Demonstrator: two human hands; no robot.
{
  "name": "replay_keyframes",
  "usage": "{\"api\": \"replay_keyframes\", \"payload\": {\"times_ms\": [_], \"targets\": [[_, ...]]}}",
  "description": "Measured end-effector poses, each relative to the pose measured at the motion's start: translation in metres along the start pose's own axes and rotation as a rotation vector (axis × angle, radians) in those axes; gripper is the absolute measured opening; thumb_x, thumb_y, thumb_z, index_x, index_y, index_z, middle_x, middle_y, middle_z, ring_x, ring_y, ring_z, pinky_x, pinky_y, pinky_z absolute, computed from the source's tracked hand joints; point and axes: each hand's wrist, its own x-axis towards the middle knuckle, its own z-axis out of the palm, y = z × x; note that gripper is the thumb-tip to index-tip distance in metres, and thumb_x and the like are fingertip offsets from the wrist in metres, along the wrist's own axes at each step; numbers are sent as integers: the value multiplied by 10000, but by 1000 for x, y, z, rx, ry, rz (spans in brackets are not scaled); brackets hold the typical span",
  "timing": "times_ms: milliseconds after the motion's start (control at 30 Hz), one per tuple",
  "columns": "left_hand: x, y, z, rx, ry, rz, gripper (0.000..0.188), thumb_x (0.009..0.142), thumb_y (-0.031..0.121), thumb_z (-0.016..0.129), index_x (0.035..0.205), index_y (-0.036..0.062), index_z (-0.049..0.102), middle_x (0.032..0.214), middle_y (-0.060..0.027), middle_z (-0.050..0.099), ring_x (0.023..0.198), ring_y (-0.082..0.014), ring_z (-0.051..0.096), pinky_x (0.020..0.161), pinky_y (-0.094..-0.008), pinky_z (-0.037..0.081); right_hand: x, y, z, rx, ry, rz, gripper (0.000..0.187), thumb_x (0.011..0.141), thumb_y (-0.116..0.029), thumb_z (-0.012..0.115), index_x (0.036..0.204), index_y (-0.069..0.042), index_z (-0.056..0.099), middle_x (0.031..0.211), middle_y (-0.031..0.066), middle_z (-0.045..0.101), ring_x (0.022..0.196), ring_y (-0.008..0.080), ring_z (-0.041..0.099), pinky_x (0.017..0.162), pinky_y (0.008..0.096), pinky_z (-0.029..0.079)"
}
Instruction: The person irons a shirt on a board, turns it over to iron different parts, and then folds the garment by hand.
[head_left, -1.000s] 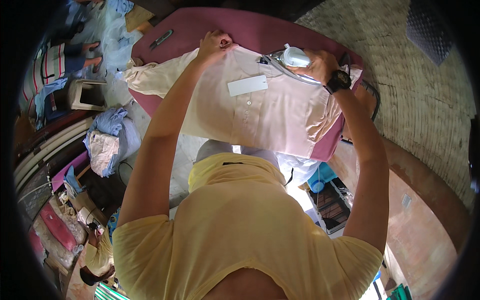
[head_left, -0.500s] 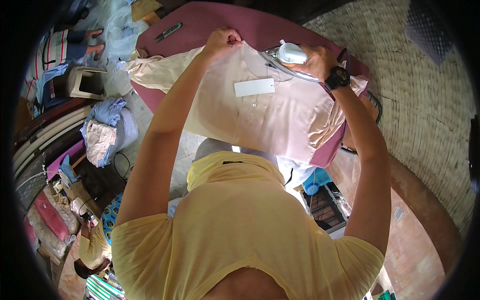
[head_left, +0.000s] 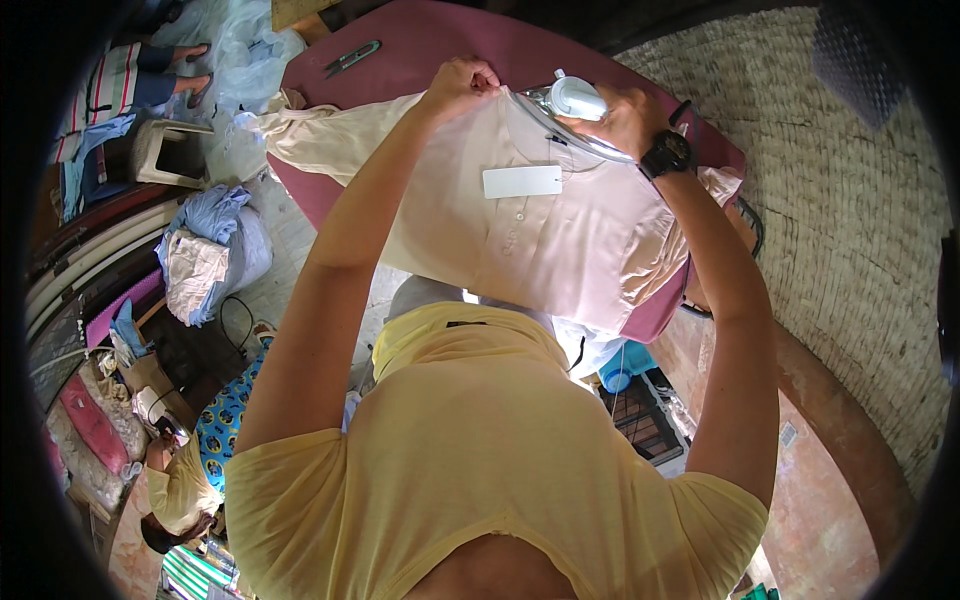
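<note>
A pale pink buttoned garment (head_left: 450, 215) lies spread over a maroon ironing board (head_left: 420, 35), with a blank-looking white tag (head_left: 522, 181) on its front. My left hand (head_left: 462, 86) pinches the garment's edge near the neckline. My right hand (head_left: 628, 120), below a black wristwatch (head_left: 668, 153), is wrapped round the handle of a clothes iron (head_left: 574, 98). The iron's metal soleplate rests on the garment by the neck opening, tip toward my left hand. Its handle is partly hidden by my fingers.
Small thread snips (head_left: 353, 59) lie on the board's far left. At left are a plastic stool (head_left: 165, 150), a pile of folded clothes (head_left: 205, 250) and a seated person (head_left: 180, 490). Another person's legs (head_left: 190, 70) show at far left. A woven wall (head_left: 810, 200) stands right.
My left hand and the pinched garment edge have shifted slightly right in the picture. The iron has moved slightly left toward that hand, and the tag appears further right.
</note>
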Motion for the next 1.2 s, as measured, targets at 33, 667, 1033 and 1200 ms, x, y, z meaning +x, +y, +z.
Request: {"api": "replay_keyframes", "payload": {"times_ms": [33,667,1033,1200], "targets": [[0,2,-1,4,-13,-7,155,742,124,773,838,25,704,795,-67,671,716,-142,629,676,-284,520,0,2,4,1,10,5,512,703,-566,771,942,-119,697,756,131,706,698,321,700,600,435,576],[5,2,-5,70,-48,-16,256,757,237,788,835,35,653,716,-46,594,707,-134,579,693,-293,494,-29,-14,-57,81,65,573,674,720,-702,686,868,-46,726,694,158,694,649,341,692,625,408,575],[9,-12,3,189,-22,187,235,774,212,797,827,52,633,773,-36,607,715,-132,569,667,-282,488,-79,-36,0,17,195,1032,790,701,-777,637,929,-23,696,725,201,691,761,395,697,667,486,569],[13,-12,4,286,28,202,257,717,244,815,775,77,628,771,-39,644,740,-190,614,714,-338,507,-88,-48,12,65,178,992,724,731,-695,686,923,3,698,755,209,696,761,378,702,672,474,567]]}}
